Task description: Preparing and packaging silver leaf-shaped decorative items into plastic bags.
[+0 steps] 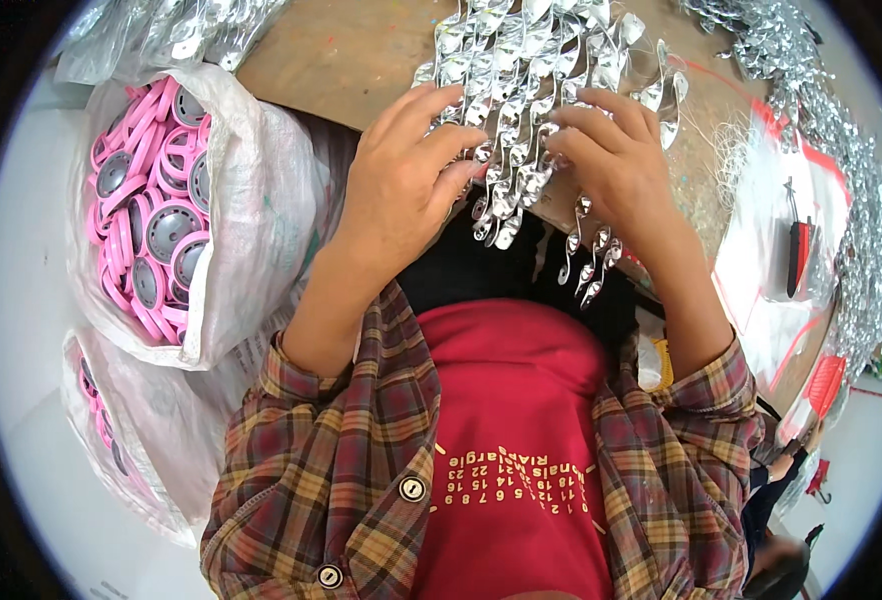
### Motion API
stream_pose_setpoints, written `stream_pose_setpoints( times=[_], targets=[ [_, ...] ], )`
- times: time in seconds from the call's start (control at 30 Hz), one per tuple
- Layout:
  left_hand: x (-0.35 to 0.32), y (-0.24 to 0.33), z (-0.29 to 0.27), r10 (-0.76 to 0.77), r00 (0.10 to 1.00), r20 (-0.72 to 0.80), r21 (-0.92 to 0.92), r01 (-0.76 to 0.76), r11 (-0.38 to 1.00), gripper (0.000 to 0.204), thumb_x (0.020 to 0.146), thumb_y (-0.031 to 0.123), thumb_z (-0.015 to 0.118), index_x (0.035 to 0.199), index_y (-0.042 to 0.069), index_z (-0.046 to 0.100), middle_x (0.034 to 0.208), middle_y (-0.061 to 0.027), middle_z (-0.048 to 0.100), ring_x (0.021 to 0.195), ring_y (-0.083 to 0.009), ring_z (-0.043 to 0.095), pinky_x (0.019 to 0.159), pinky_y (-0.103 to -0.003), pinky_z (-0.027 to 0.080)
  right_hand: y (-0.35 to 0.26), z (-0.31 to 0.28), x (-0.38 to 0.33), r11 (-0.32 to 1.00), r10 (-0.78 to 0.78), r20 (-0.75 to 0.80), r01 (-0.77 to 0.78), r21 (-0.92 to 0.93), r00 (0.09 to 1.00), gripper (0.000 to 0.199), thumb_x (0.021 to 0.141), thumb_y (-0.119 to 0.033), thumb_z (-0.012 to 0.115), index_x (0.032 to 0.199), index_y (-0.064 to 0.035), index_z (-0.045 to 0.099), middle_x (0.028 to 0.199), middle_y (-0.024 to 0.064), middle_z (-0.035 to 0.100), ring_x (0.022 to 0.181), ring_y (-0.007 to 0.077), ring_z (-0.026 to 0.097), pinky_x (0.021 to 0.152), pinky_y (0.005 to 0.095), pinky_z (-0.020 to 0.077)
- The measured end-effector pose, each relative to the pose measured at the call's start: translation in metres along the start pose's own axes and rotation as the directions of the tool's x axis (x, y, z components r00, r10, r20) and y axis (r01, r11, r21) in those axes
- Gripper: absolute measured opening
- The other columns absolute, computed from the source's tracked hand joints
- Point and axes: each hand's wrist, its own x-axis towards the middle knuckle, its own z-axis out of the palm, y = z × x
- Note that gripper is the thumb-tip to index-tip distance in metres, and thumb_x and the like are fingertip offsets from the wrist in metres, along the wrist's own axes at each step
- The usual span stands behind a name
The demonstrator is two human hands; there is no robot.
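Several shiny silver strands of twisted foil strips lie over the near edge of a brown worktable, their lower ends hanging down. My left hand is at the strands' left side, its thumb and fingers bent in on a strip. On the other side, my right hand has curled fingers on the strands, and its thumb is hidden. Loose strip ends dangle beneath the right hand.
At the left stands a white woven sack full of pink-rimmed grey wheels, with a second sack below it. More silver strands hang at the far right. White threads and a red-and-black tool lie right of my hand.
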Motion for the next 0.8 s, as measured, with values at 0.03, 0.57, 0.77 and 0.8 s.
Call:
stream_pose_setpoints(
  times=[0.03, 0.57, 0.77, 0.8],
  targets=[
    [0.0, 0.0, 0.0, -0.006, 1.0, -0.002, 0.0, 0.006, 1.0, 0.021, 0.076, 0.013, 0.069, 0.096, 0.007, 0.065, 0.119, -0.0128, 0.058, 0.116, -0.035, 0.051, 0.095, -0.043, 0.041, 0.0, -0.001, -0.002, 1.0, -0.004, 0.004, 0.004, 0.003, 1.0, 0.019, 0.071, -0.004, 0.062, 0.087, -0.0129, 0.062, 0.107, -0.0009, 0.063, 0.11, 0.0246, 0.054, 0.09, 0.0385, 0.0401],
    [-0.002, -0.004, 0.003, 0.034, 0.999, 0.0, 0.061, -0.033, 0.998, 0.021, 0.075, 0.011, 0.069, 0.095, 0.008, 0.065, 0.117, -0.0108, 0.059, 0.117, -0.0344, 0.05, 0.096, -0.043, 0.042, 0.004, -0.005, -0.02, 0.998, -0.012, -0.021, 0.014, 0.054, 1.0, 0.016, 0.072, -0.004, 0.059, 0.086, -0.0103, 0.061, 0.106, 0.0022, 0.063, 0.104, 0.024, 0.057, 0.087, 0.0366, 0.0444],
    [-0.003, -0.005, 0.002, 0.033, 0.999, 0.005, 0.06, -0.034, 0.998, 0.021, 0.075, 0.009, 0.069, 0.096, 0.008, 0.065, 0.116, -0.0108, 0.059, 0.118, -0.0346, 0.05, 0.097, -0.043, 0.042, -0.001, -0.023, -0.019, 0.998, 0.059, 0.105, -0.06, 0.01, 0.993, 0.018, 0.073, -0.001, 0.058, 0.088, -0.0086, 0.062, 0.115, 0.0059, 0.06, 0.109, 0.0276, 0.054, 0.091, 0.0386, 0.0441],
    [-0.003, -0.005, 0.001, 0.03, 1.0, 0.008, 0.054, -0.03, 0.998, 0.022, 0.075, 0.008, 0.068, 0.096, 0.007, 0.065, 0.116, -0.011, 0.059, 0.118, -0.0347, 0.049, 0.097, -0.043, 0.042, -0.002, -0.028, -0.016, 0.993, 0.067, 0.131, -0.078, 0.084, 0.989, 0.023, 0.073, 0.0, 0.057, 0.092, -0.0095, 0.063, 0.115, 0.0063, 0.06, 0.11, 0.0285, 0.053, 0.092, 0.0389, 0.0437]
  ],
)
